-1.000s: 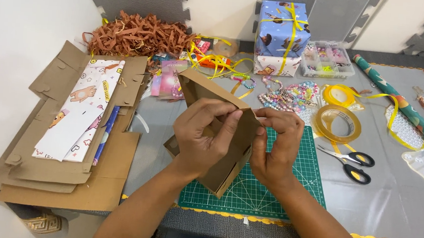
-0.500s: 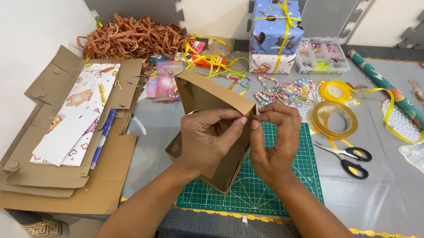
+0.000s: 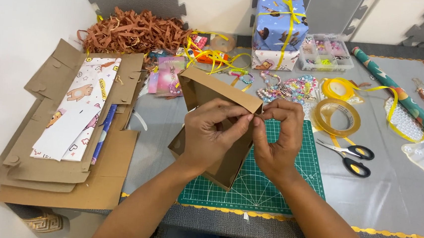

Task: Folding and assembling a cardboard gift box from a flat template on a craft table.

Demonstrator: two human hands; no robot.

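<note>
A brown cardboard box (image 3: 209, 91), partly folded with one flap raised, stands tilted over a green cutting mat (image 3: 272, 188). My left hand (image 3: 211, 136) grips the box's near wall from the front, fingers curled over its top edge. My right hand (image 3: 278, 138) pinches the same edge at the right corner, thumb and fingers meeting those of the left hand. The box's lower part is hidden behind my hands.
Flat cardboard sheets (image 3: 64, 173) with cartoon wrapping paper (image 3: 80, 119) lie left. Brown paper shred (image 3: 131, 29), yellow ribbon (image 3: 211, 57), a wrapped gift box (image 3: 278, 29), a bead case (image 3: 323, 54), tape rolls (image 3: 339, 115), black scissors (image 3: 351, 158) and a wrapping roll (image 3: 402, 100) surround the mat.
Both hands have stayed on the box's top edge, with the fingers shifting slightly along the right corner. The box has barely moved.
</note>
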